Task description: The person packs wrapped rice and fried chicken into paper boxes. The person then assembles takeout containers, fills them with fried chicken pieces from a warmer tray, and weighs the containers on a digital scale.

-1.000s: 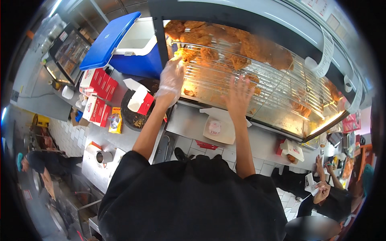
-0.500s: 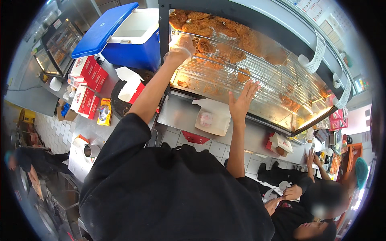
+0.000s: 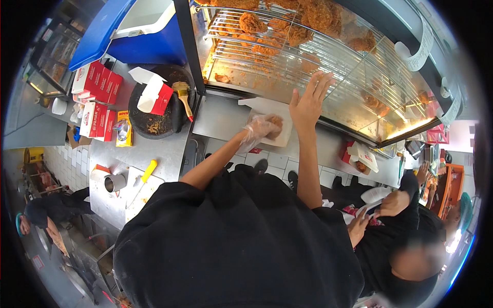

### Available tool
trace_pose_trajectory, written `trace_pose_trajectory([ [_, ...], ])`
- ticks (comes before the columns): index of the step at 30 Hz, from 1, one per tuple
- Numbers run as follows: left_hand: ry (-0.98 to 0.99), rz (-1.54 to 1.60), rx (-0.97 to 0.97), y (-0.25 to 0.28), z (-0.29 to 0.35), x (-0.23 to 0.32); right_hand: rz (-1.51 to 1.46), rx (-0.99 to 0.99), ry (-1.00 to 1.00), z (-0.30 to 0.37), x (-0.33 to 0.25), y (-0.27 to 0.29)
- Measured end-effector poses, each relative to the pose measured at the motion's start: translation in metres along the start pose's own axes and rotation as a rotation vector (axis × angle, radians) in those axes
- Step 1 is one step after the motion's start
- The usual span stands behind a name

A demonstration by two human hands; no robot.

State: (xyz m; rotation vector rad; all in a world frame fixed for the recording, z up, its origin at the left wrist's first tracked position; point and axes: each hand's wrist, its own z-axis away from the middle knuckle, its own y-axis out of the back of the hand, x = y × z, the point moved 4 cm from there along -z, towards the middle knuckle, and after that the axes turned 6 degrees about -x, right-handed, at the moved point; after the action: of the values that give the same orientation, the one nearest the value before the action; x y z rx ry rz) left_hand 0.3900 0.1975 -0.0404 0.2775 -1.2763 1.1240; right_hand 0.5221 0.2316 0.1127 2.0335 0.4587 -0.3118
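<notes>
Left hand [image 3: 259, 129]: gloved in thin clear plastic; bent at the fingers around a craggy brown fried piece [image 3: 276, 126]; exact grip beneath the glove not possible to tell.
Fried piece: held over the inside of an open white cardboard box [image 3: 285, 135]; whether touching the bottom, unclear from this angle.
Right hand [image 3: 309, 97]: bare; raised just beside the box; spread, with thumb well out and nearly straight fingers; in front of a black-framed, lit glass display cabinet [image 3: 189, 46]; contact with the glass not possible to tell.
Box: on a shiny steel counter [image 3: 218, 120], with lid folded back toward the cabinet.
Cabinet: fitted with a silver wire rack [image 3: 231, 56], loaded with more rough brown fried chicken [image 3: 251, 22]; hung at right with curled white paper strips [image 3: 425, 45].
Round black stone mortar [image 3: 136, 115]: left of the cabinet; crumbs inside; bearing an open red-and-white carton [image 3: 155, 96] and a yellow-handled brush [image 3: 183, 96].
Farther left: blue cool box with white lining [image 3: 149, 46], red-and-white cartons [image 3: 100, 83], small yellow packet [image 3: 124, 132].
Lower left: cylindrical metal cup [image 3: 114, 182], yellow-handled knife [image 3: 149, 170] on a white board [image 3: 151, 186].
Right end: red-and-white carton with raised lid [image 3: 362, 155]; beyond it, black-clad co-worker [image 3: 400, 226], both hands on something white.
</notes>
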Motion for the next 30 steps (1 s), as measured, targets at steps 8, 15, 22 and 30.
trace_pose_trajectory([
  [8, -0.225, -1.058, 0.360, 0.036, -0.007, -0.038, 0.071, -0.031, 0.039, -0.001, -0.005, -0.002],
  [15, -0.120, -0.817, 0.455, 0.067, 0.101, -0.005, 0.144, -0.044, 0.047, -0.006, -0.032, -0.032],
  [22, -0.185, -0.627, 0.737, 0.117, 0.185, -0.006, -0.086, -0.134, 0.130, -0.007, -0.116, -0.071],
  [30, -0.386, -0.336, 1.037, 0.173, 0.259, -0.011, -0.566, -0.726, -0.030, 0.072, -0.234, -0.196],
])
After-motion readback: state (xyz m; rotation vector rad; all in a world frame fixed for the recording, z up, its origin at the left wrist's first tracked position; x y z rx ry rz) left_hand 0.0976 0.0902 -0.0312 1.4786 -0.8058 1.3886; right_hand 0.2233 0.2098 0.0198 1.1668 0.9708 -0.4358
